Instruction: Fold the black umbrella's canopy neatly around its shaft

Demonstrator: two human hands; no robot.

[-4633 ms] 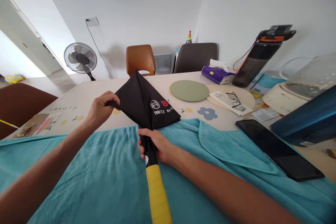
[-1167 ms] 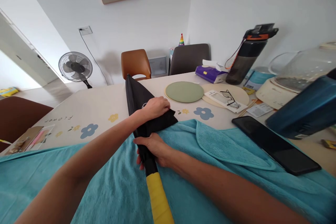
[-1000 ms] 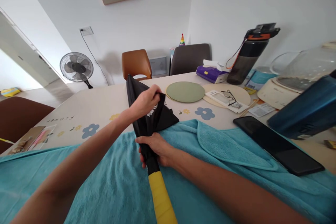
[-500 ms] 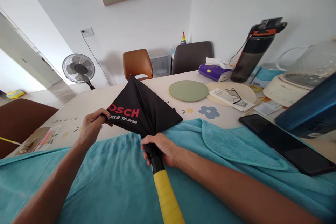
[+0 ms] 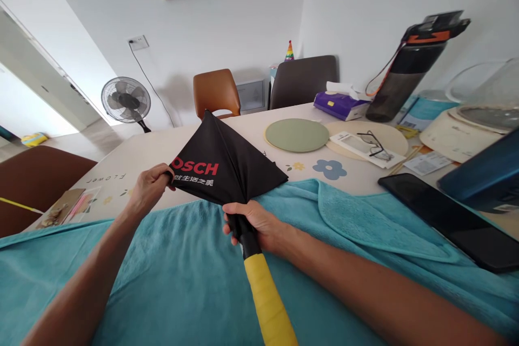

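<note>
A black umbrella (image 5: 227, 159) with red and white lettering lies on a teal towel (image 5: 174, 275), its tip pointing away from me. Its yellow handle (image 5: 268, 303) points toward me. My right hand (image 5: 253, 221) is closed around the shaft just above the handle. My left hand (image 5: 151, 186) pinches the left edge of the canopy fabric and holds a panel pulled out flat to the left.
The table (image 5: 162, 146) carries a green round mat (image 5: 297, 134), glasses (image 5: 375, 143) on papers, a purple tissue box (image 5: 341, 105), a dark bottle (image 5: 409, 65), a black tablet (image 5: 450, 221) and a blue object (image 5: 482, 175). Chairs (image 5: 215, 92) and a fan (image 5: 125, 100) stand beyond.
My left hand left the right side of the canopy, took a fabric panel and drew it out to the left, showing the red lettering. My right hand kept its hold on the shaft.
</note>
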